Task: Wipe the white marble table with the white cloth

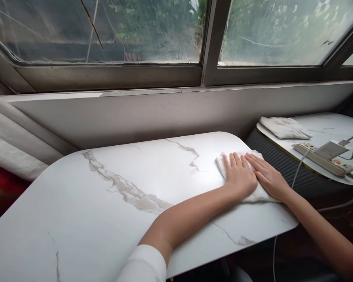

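Observation:
A folded white cloth [261, 192] lies flat at the right end of the white marble-patterned table [91, 219]. My left hand [240, 175] presses on the cloth from above, fingers stretched out and pointing away from me. Right beside it, my right hand [267, 176] also lies flat on the cloth, its fingers straight and slanting to the left. The two hands touch or nearly touch, and neither is wrapped around anything. Parts of the cloth are hidden under both palms.
On a second marble-patterned table [323, 125] at right lie another folded cloth [285, 127] and a power strip [323, 158] with a white charger [332, 149]. A cable [297, 172] hangs between the tables. Windows [159, 35] run behind; a curtain [11, 145] is at left.

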A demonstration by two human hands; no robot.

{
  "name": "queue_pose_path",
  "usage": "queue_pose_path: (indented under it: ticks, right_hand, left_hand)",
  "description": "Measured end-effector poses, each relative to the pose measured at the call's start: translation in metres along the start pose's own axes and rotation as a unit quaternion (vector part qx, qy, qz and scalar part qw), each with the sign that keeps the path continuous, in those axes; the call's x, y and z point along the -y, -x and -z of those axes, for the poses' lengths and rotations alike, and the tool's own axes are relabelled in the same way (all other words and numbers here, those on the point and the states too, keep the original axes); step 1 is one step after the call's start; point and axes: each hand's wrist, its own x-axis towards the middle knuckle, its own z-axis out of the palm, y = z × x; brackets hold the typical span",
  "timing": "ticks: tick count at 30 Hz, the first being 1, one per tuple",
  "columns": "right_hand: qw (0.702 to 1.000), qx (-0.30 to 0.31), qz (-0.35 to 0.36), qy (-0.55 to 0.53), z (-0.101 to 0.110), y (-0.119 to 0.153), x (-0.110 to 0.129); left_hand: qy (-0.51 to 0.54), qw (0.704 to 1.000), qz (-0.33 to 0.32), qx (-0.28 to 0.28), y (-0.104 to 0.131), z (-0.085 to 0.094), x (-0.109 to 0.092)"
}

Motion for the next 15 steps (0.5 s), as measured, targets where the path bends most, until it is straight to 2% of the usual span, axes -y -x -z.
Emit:
queue_pose_path:
  ticks: [4, 7, 12, 15]
  right_hand:
    - [1.000, -0.010, 0.023, 0.008, 0.014, 0.050, 0.024]
    - [0.999, -0.022, 0.037, 0.005, 0.018, 0.073, 0.051]
    - [0.998, -0.028, 0.046, 0.011, 0.018, 0.086, 0.101]
    - [0.999, -0.026, 0.041, 0.017, 0.015, 0.081, 0.125]
  left_hand:
    - [-0.004, 0.998, -0.063, 0.019, 0.045, 0.010, -0.014]
    - [-0.007, 0.994, -0.102, 0.034, 0.076, 0.022, -0.010]
    - [0.010, 0.991, -0.113, 0.072, 0.117, 0.047, 0.013]
    - [0.047, 0.989, -0.105, 0.097, 0.129, 0.058, 0.029]
